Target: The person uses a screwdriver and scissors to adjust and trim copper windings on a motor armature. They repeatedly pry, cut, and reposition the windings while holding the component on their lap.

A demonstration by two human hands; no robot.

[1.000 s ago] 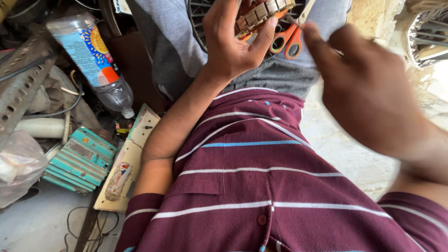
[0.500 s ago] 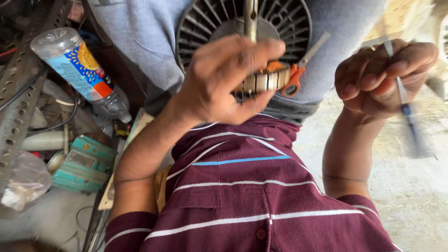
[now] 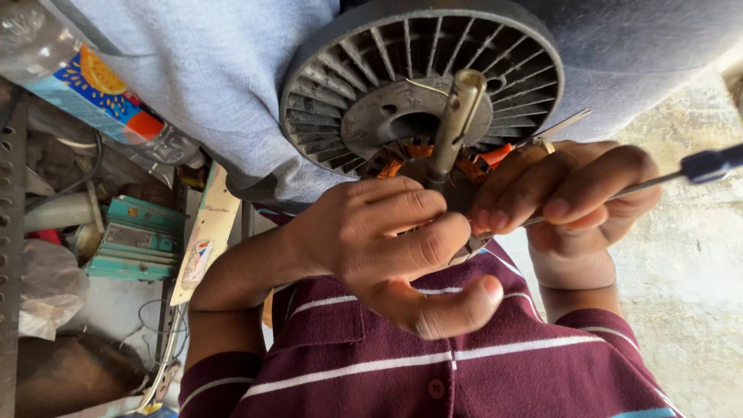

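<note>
Gripping the motor core (image 3: 433, 166) at frame center, your left hand (image 3: 387, 240) curls shut around it below the finned rotor (image 3: 340, 93). Your right hand (image 3: 573, 193), center-right, pinches a thin screwdriver (image 3: 681, 174), w/ tip at the core.

A cluttered, dusty floor (image 3: 116, 310) carries the things on the left side. On it lie a teal rectangular metal box (image 3: 131, 248), a crumpled clear plastic bag (image 3: 46, 286), a white plastic pipe (image 3: 58, 210) and thin loose wires (image 3: 159, 340). A clear plastic bottle with a blue and orange label (image 3: 85, 85) lies among them, and bare pale concrete floor (image 3: 689, 286) shows at the right.
</note>
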